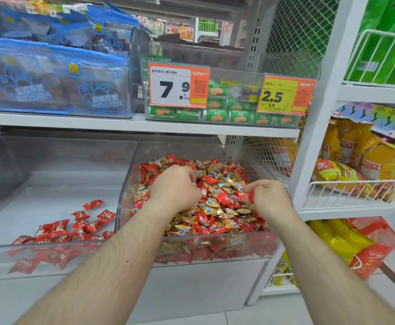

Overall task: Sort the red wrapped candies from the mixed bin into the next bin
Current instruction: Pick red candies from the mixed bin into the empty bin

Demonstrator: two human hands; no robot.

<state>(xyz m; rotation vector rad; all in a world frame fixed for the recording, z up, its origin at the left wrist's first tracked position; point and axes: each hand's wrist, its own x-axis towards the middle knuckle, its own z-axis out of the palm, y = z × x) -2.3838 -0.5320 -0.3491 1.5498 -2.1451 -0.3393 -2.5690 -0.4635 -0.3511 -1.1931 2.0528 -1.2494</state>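
Two clear bins stood side by side on the lower shelf, and both hands were over the right one. The mixed bin (215, 249) held a heaped pile of red and gold wrapped candies, too many to count. The left hand (174, 188) lay knuckles up on the pile, its fingers (190, 175) curled down into the wrappers; what they held, if anything, could not be told. The right hand (268, 198) was also curled, and its fingertips pinched one red wrapped candy (250, 195) just above the heap. To the left of the left-hand fingers, past the shared clear wall, the next bin (51, 252) held a loose cluster of sorted red candies (74, 227), roughly fifteen to twenty, some blurred through the front wall and not countable exactly. They lay toward the front right corner of that bin; its floor behind and to the left of them was bare white. The mixed bin's front lip stood between the forearms and the pile, and the candies reached close to that lip. Above the fingers the upper shelf (121, 124) overhung both bins, leaving an open gap over the pile. Two price tags, one white (170, 86) and one yellow (278, 96), hung above. A white wire basket (355, 191) stood to the right of the right-hand fingers.
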